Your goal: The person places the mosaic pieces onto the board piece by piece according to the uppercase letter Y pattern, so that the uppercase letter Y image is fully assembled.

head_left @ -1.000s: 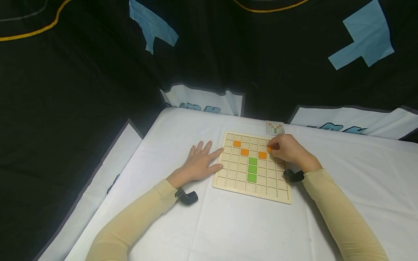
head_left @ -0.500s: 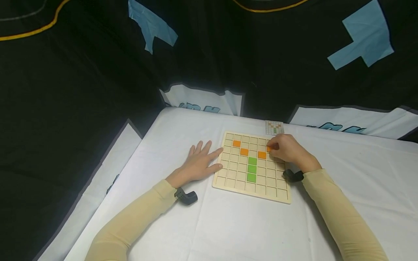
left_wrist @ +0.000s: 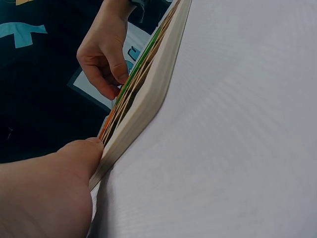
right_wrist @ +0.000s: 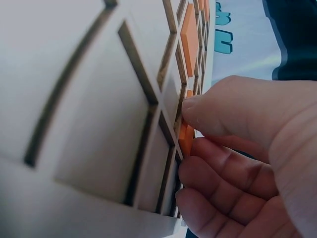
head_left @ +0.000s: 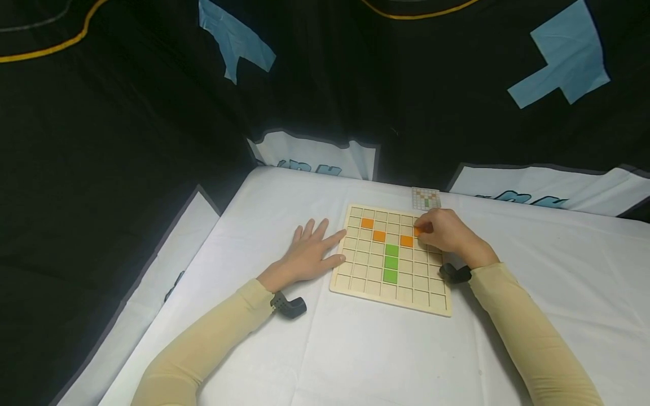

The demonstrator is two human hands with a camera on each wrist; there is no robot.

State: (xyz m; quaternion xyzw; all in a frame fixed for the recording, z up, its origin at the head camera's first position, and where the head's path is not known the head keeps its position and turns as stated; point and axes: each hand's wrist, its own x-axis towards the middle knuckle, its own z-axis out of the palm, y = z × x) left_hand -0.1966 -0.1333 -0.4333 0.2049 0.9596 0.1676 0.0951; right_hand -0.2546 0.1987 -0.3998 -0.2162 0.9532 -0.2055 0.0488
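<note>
A square wooden grid board [head_left: 421, 285] lies on the white table. Three green tiles [head_left: 391, 263] form a column in it, and orange tiles [head_left: 378, 236] slant outward above them. At the board's far right part, my right hand [head_left: 447, 231] pinches an orange tile [right_wrist: 185, 139] between thumb and fingers; whether the tile is fully seated in its cell cannot be told. My left hand [head_left: 307, 256] lies with fingers spread, most of it on the cloth. Its thumb and index fingertip touch the board's left edge, and the thumb shows there in the left wrist view.
Behind the board lies a small pattern card [head_left: 425, 198] with a grid of coloured squares. White cloth [head_left: 381, 355] covers the table. A dark curtain [head_left: 325, 84] with blue tape pieces [head_left: 563, 56] hangs beyond the table's far edge.
</note>
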